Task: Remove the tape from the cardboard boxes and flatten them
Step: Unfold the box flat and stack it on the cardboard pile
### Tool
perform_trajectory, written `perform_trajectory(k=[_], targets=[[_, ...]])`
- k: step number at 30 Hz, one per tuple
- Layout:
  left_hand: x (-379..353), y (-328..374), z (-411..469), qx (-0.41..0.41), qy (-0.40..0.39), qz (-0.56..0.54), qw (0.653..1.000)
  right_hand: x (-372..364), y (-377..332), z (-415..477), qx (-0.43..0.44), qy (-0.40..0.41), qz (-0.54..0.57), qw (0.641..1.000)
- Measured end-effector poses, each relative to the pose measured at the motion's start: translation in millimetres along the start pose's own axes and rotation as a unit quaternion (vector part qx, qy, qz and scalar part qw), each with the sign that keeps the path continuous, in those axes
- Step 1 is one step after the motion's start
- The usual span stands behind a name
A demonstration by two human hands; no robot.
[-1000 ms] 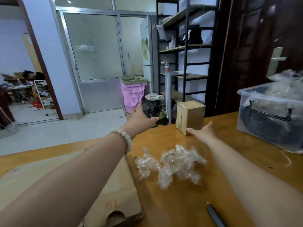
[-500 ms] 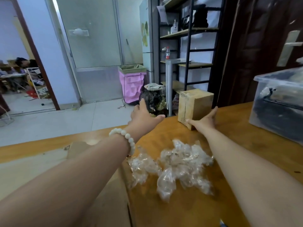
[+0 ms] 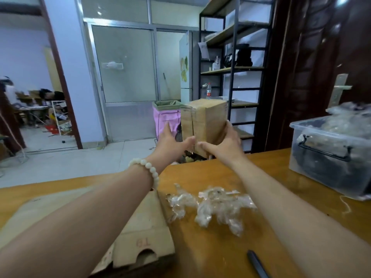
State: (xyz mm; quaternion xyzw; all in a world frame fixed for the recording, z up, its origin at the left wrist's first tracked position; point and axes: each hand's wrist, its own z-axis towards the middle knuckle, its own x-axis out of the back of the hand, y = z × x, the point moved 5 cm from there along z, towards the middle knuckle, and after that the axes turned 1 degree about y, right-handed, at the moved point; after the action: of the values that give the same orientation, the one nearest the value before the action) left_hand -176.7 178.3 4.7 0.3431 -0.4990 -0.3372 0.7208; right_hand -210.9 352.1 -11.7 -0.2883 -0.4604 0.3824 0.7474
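A small taped cardboard box point(image 3: 204, 119) is lifted off the far edge of the wooden table point(image 3: 220, 255), held upright between both hands. My left hand point(image 3: 170, 141) grips its lower left side, thumb on the near face. My right hand point(image 3: 222, 143) grips its lower right side, thumb on the near face too. Clear tape runs down the box's front seam. A crumpled pile of removed clear tape point(image 3: 210, 205) lies on the table in front of me. A flattened cardboard box point(image 3: 140, 237) lies at the near left, partly under my left forearm.
A dark pen-like tool point(image 3: 257, 263) lies at the near right. A clear plastic storage bin point(image 3: 331, 155) stands at the table's right. Beyond the table are a pink waste bin point(image 3: 166, 117), a metal shelf rack point(image 3: 230, 77) and a dark door point(image 3: 321, 67).
Both hands closed in on the small box at the table's far edge and lifted it off the table; it now sits higher, held between them.
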Motion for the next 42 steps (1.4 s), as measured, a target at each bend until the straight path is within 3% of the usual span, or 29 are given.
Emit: perform_trajectory(k=[6,11,16,23,30,34,40,42], targets=[[65,-2,-59,0.024,0.001,-0.15,0.988,-8,-80,-69,0.04,-0.164,0.129,0.977],[100,-35,-118,0.082,-0.03,-0.289,0.953,-53,-93,-131,-0.001,-0.259,0.176,0.95],[141,-76,-160,0.142,0.018,-0.364,0.92,-103,-108,-179,-0.023,-0.338,0.198,0.92],[168,-118,-190,0.124,0.184,-0.446,0.867,-140,-121,-209,0.031,-0.321,0.277,0.905],[126,-139,-170,0.146,0.169,-0.504,0.834,-130,-91,-191,0.009,-0.167,0.288,0.943],[117,-141,-162,0.123,0.167,-0.46,0.863,-132,-75,-180,-0.019,-0.151,0.296,0.943],[119,-143,-162,0.1,0.167,-0.391,0.9,-142,-75,-187,0.023,-0.185,0.23,0.955],[120,-145,-166,0.099,0.171,-0.359,0.912,-141,-75,-190,0.019,-0.185,0.269,0.945]])
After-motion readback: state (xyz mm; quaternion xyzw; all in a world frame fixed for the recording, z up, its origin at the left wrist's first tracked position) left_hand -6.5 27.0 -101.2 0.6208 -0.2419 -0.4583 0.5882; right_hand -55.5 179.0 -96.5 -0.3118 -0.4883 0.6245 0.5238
